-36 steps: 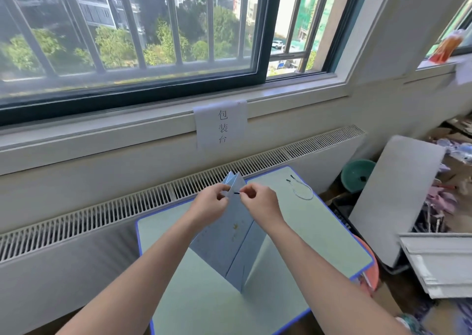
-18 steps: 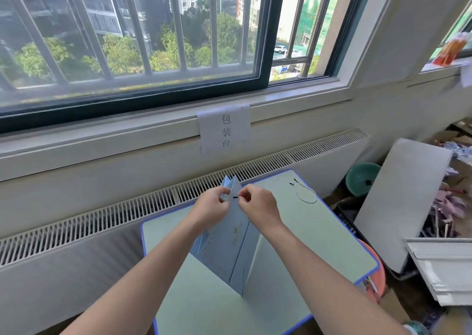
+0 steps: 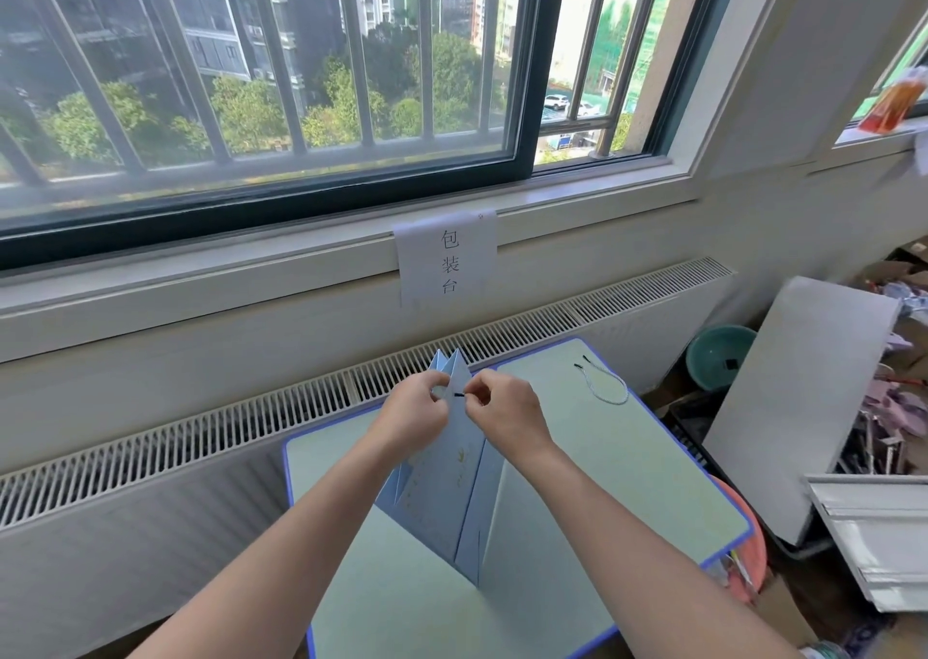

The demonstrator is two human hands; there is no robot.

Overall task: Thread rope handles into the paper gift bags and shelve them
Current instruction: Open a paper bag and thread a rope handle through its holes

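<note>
- Two hands meet at the upright blue gift bag's top edge, mid-table.
- Left hand pinches the paper.
- Right hand pinches the black rope tip, pointing left toward the bag.

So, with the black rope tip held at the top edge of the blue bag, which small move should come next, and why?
Probably push the black tip on through the bag's top edge. The right hand pinches the tip against the paper and the left hand steadies the edge. No hole is visible.
</note>
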